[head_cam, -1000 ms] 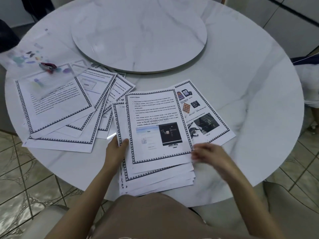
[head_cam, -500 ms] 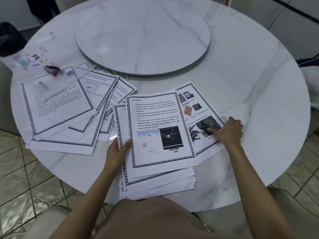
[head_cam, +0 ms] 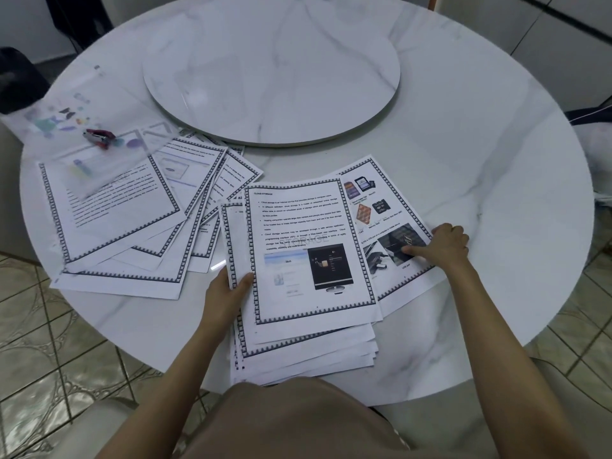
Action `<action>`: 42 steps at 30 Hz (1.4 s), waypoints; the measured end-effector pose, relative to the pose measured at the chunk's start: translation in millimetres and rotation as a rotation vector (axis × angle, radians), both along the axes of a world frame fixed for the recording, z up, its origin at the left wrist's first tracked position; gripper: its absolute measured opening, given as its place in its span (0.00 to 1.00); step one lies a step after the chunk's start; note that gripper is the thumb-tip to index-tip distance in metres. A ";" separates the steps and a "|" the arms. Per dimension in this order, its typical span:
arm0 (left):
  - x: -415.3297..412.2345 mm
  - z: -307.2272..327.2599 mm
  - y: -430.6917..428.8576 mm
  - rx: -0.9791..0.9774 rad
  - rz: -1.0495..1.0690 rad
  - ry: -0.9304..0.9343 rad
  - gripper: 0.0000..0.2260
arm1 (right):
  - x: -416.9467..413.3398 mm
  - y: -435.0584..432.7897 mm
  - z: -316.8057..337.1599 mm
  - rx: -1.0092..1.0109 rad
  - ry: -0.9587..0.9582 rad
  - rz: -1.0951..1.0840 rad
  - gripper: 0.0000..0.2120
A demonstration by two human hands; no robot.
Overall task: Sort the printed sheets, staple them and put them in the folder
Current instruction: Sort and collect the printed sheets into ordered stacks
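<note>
**Sorting printed sheets: paper and hands**

Item: near stack (head_cam: 308, 260) at the front edge of the table (head_cam: 496, 160). Light, limp, sheets slippery on one another; best taken square by a side edge. Left hand (head_cam: 228, 289) low, thumb clamped on the stack's left edge, fingers hidden beneath. Right hand (head_cam: 443, 243) reached onto the picture sheet (head_cam: 381, 200) beside it: one digit flat on the page, the rest curled; I cannot tell whether they pinch it.

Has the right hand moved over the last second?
Yes. The right hand left the near right corner of the cloud storage sheet and went right and farther out, onto the memory card sheet, index finger pressing it.
</note>
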State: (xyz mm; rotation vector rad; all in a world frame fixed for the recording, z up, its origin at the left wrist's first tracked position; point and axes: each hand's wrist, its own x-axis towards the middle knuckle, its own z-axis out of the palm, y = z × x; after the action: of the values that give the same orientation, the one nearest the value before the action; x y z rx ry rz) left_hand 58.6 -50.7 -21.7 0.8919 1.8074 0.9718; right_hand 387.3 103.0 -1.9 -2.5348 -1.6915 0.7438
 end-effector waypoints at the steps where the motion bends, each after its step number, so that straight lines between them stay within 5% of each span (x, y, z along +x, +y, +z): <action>1: -0.4 0.3 -0.4 0.002 -0.004 0.004 0.17 | 1.7 0.6 -0.2 0.009 0.012 -0.004 0.42; 5: -0.9 0.4 0.0 -0.004 -0.004 0.011 0.15 | 7.2 -1.6 -1.8 0.123 0.151 0.001 0.21; 11: -0.4 1.7 0.3 0.003 -0.014 0.005 0.19 | 9.9 -6.5 1.5 0.161 0.222 0.118 0.12; 17: -1.6 0.5 -0.4 0.010 -0.022 0.008 0.18 | 34.4 -14.4 23.5 0.357 0.218 0.098 0.09; 27: -1.4 -4.8 0.5 -0.004 0.006 0.022 0.14 | 86.8 -32.9 44.2 0.735 0.442 -0.340 0.10; 42: -6.1 -3.2 1.3 -0.046 0.028 -0.128 0.11 | -65.3 -100.0 -21.6 0.357 0.549 -0.009 0.07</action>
State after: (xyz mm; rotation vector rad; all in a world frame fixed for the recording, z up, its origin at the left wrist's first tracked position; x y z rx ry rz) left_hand 52.6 -49.4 -24.9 0.7607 1.7304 0.9791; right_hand 322.1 3.0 -23.4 -1.8758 -1.4613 0.9283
